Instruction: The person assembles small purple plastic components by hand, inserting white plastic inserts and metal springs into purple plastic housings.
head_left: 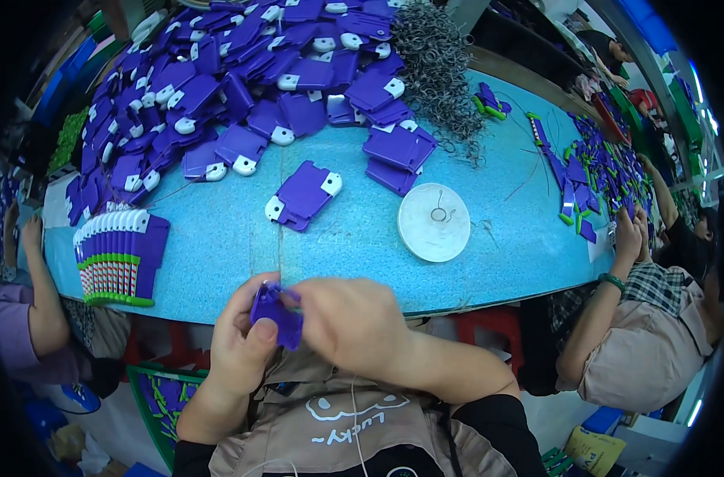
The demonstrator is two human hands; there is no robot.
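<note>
My left hand (241, 338) is closed around a purple plastic piece (289, 330), thumb across its front, just past the table's near edge. Close against the top of that piece is my right hand (358, 322), its fingers curled and pinched together; they are slightly blurred, and whatever sits between them is hidden. Beyond my hands lies a flat purple plastic part (305, 195) with white corners. To its right is a round white disc (414, 230) with a bent wire ring (439, 214) on it.
A big heap of purple and white parts (243, 79) covers the far left, beside a tangle of wire rings (433, 63). Stacked purple parts with green ends (120, 258) fan out at left. People work on both sides; a purple-green pile (608, 167) lies right.
</note>
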